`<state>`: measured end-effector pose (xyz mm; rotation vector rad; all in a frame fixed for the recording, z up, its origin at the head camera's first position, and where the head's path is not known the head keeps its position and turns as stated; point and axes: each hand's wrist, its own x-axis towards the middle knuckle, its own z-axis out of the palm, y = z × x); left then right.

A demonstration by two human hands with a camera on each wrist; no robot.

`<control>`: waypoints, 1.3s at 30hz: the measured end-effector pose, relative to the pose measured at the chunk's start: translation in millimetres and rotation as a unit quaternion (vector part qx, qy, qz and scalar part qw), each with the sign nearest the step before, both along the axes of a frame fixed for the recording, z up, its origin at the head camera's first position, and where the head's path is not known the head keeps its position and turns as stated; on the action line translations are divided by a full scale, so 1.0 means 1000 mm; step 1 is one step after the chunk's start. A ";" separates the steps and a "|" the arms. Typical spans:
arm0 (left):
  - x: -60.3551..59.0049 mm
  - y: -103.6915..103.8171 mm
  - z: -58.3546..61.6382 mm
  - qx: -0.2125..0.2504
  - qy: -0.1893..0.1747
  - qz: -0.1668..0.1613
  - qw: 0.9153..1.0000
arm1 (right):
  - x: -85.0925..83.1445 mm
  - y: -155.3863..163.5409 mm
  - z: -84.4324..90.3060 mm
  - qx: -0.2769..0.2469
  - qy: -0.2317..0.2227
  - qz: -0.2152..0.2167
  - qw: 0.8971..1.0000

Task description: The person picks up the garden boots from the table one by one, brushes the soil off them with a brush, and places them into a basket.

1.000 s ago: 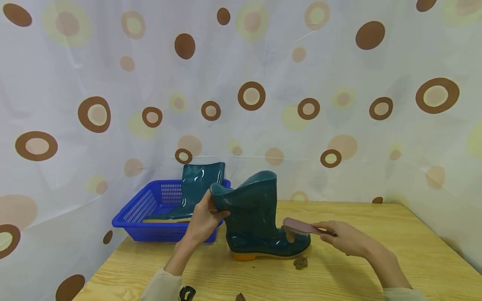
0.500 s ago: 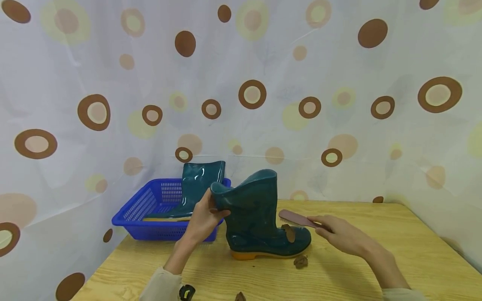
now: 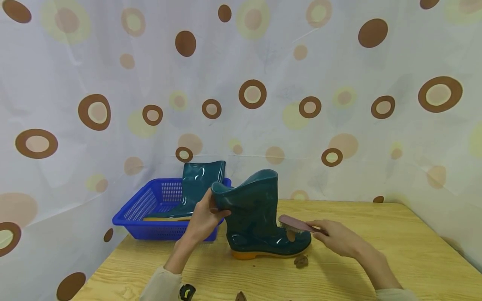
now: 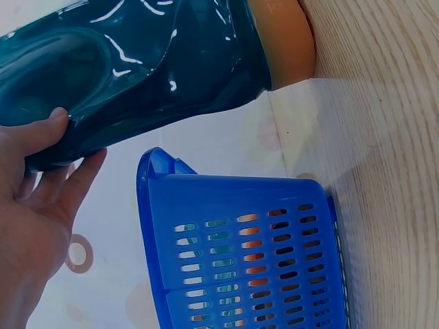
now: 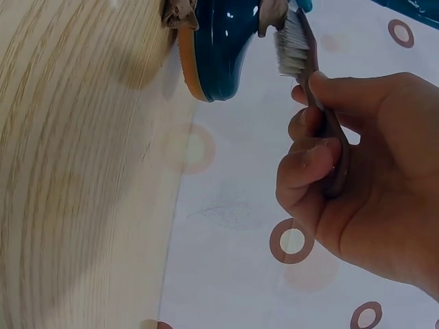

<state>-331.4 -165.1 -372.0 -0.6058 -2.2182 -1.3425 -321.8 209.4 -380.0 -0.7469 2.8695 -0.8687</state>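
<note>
Boot (image 3: 254, 215) sits short of the table's (image 3: 380, 225) far edge, pinched by our left hand (image 3: 204, 219). Our right hand (image 3: 337, 236) grips the brush (image 3: 295, 223).

Right grip (image 5: 367, 161), a bare hand, is curled around the handle of a brush (image 5: 293, 46). White bristles stand at a brown lump (image 5: 271, 15) on the glossy teal boot (image 5: 223, 51); exact contact unclear. Second brown clump (image 5: 180, 12) noted beside the orange sole (image 5: 193, 65). Table (image 5: 75, 157): wood-grained. Backdrop (image 5: 226, 171): white, brown rings.
</note>
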 end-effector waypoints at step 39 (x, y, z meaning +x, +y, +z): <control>-0.002 -0.002 0.000 0.009 -0.009 -0.019 1.000 | 0.005 0.022 0.008 -0.018 -0.040 0.017 0.999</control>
